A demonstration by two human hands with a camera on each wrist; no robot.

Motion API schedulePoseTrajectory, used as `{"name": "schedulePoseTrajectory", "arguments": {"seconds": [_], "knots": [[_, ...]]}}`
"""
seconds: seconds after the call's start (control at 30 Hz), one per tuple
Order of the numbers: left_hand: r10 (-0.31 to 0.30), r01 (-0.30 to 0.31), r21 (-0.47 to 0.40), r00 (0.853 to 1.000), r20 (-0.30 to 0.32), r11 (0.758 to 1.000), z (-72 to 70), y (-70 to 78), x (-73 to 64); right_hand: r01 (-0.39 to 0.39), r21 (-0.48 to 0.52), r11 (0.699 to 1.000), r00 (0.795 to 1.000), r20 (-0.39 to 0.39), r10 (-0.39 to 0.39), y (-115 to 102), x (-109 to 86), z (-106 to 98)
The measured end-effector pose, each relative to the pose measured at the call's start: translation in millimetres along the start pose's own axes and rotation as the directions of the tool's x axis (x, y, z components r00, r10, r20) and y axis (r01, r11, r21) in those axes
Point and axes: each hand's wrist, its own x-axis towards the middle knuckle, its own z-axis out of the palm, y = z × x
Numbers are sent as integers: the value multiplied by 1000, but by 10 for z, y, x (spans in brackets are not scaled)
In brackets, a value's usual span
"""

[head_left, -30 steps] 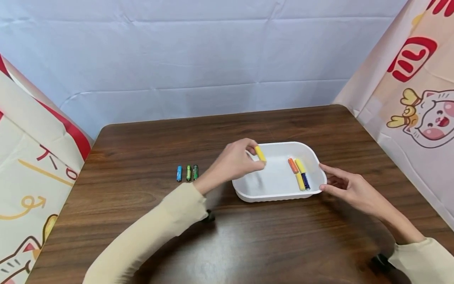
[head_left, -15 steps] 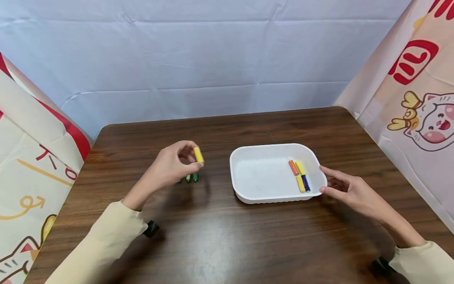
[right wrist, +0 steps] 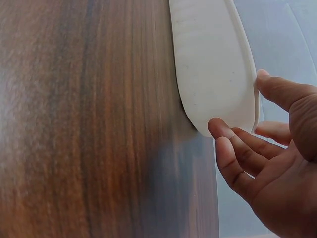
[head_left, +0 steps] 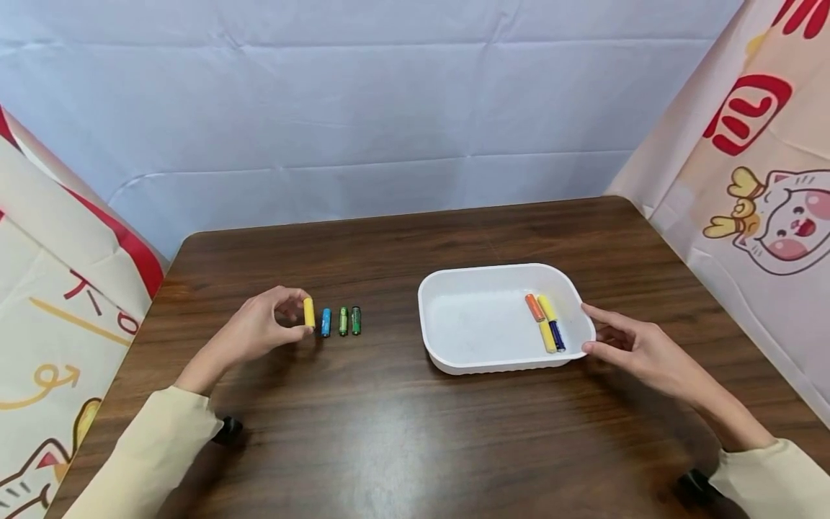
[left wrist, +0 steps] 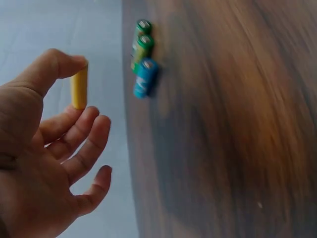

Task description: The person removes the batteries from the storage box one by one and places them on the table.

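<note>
Between thumb and fingertips my left hand (head_left: 262, 324) pinches a yellow battery (head_left: 309, 313), held on end just left of a short row on the table. That row has a blue battery (head_left: 326, 322), a light green battery (head_left: 344, 321) and a dark green battery (head_left: 356, 321). In the left wrist view the yellow battery (left wrist: 79, 88) spans from thumb to fingers. My right hand (head_left: 638, 353) holds the right end of a white plastic tray (head_left: 424, 317), thumb and fingers at its rim and outer wall. In the tray lie an orange battery (head_left: 534, 308), two yellow ones and a dark blue battery (head_left: 557, 336).
The brown wooden table (head_left: 402, 440) carries the tray and the batteries. A pale cloth (head_left: 363, 108) hangs behind its far edge, and printed cloths (head_left: 765, 202) hang at both sides.
My left hand has carried the yellow battery from over the tray leftward, past the row of batteries, and lower to its left side. My right hand stays at the tray's end.
</note>
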Motion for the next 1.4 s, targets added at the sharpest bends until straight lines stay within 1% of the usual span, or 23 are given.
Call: {"name": "schedulePoseTrajectory", "arguments": {"seconds": [0.1, 0.2, 0.33, 0.47, 0.63, 0.77, 1.03, 1.27, 1.4], "knots": [[-2, 1, 12, 999, 48, 1000, 20, -98, 20, -2, -3, 1000, 1000, 1, 2, 4, -1, 3], [3, -5, 19, 997, 83, 1000, 42, -166, 48, -7, 0, 1000, 1000, 3, 7, 10, -3, 11], [9, -13, 37, 993, 116, 999, 66, -227, 83, -8, 2, 1000, 1000, 5, 8, 14, -10, 20], [4, -13, 69, 991, 133, 998, 82, -265, 104, -6, 5, 1000, 1000, 6, 6, 14, -12, 25], [-9, -10, 133, 990, 139, 991, 118, -317, 128, -13, 5, 1000, 1000, 9, 13, 19, -7, 34], [-20, -4, 168, 990, 143, 986, 132, -316, 140, -13, 4, 1000, 1000, 7, 13, 18, -9, 30], [-63, 35, 198, 988, 139, 980, 142, -272, 149, -4, 16, 1000, 1000, 2, 4, 7, -13, 13], [-44, 18, 189, 990, 136, 982, 165, -268, 141, -1, 11, 1000, 1000, 5, 1, 2, -9, 6], [-49, 20, 190, 988, 145, 982, 162, -271, 137, -2, 8, 1000, 1000, 7, 2, 1, -7, 3]]}}
